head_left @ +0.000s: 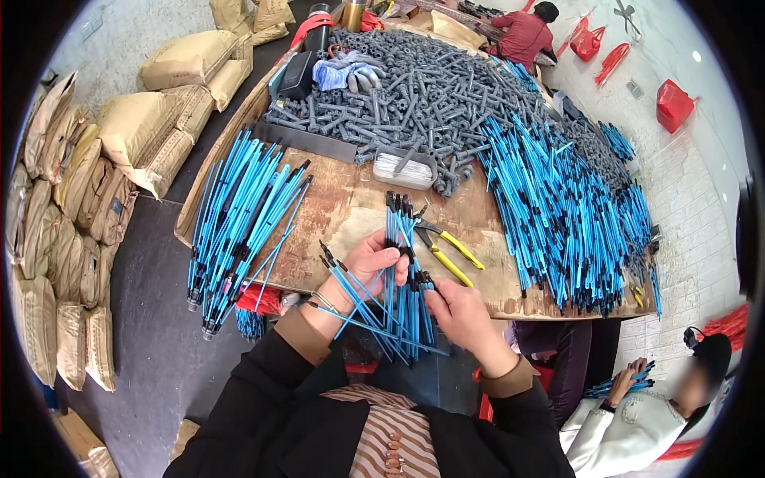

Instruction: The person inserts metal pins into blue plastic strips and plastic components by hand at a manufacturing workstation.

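My left hand (371,259) is closed around a bundle of thin blue rods with black fittings (410,311), held upright at the table's near edge. Several loose blue rods (351,291) cross at a slant beside that wrist, fanning out below the hand. On the bundle's right side, my right hand (462,315) has its thumb and fingers closed against the rods; its fingertips are partly hidden. Just beyond the hands lie pliers with yellow handles (464,252), their dark jaws close to the bundle's top.
Grey plastic plugs (430,88) are heaped at the back. Blue rods are piled left (247,223) and right (550,215) on the wooden table (319,191). A clear box (405,169) sits centrally. Sacks (143,127) line the left. A co-worker (637,414) holds rods at lower right.
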`<state>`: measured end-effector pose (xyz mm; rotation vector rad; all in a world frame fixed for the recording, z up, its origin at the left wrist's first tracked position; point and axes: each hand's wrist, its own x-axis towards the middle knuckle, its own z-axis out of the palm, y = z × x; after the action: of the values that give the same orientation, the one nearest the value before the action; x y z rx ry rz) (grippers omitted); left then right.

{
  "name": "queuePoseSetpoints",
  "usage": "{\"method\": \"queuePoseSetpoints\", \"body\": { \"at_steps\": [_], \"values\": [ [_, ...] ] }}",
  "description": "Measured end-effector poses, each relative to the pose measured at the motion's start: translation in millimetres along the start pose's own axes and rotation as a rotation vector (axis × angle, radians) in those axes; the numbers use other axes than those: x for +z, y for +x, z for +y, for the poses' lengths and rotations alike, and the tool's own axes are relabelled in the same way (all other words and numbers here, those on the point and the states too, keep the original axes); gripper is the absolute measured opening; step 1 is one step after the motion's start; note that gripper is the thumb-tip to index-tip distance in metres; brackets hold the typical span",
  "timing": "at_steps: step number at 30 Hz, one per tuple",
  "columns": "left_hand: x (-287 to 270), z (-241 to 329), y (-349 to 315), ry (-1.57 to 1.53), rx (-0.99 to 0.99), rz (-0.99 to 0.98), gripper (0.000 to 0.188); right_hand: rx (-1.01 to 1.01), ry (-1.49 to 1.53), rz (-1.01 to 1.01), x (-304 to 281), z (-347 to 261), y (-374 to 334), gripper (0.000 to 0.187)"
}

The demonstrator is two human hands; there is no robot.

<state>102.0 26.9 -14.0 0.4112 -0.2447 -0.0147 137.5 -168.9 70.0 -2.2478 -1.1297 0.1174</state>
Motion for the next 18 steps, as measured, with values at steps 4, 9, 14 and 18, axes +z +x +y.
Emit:
{"method": "queuePoseSetpoints", "body": {
  "at_steps": [4,9,14,18],
  "values": [
    [-1,5,-6,0.011,-0.011,0.084,0.021,-0.058,-0.048,-0.183,-36,4,52,0.025],
    [1,4,-5,-0.103,-0.024,0.066,0.021,-0.122,-0.493,0.153,-29,37,176,0.044],
    [14,-2,-13,0.037,-0.022,0.155,0.024,-0.192,-0.674,-0.184,2,75,242,0.051],
    [12,-2,-13,0.044,-0.038,0.015,0.026,-0.174,-0.684,-0.332,-17,83,279,0.048]
  ]
}}
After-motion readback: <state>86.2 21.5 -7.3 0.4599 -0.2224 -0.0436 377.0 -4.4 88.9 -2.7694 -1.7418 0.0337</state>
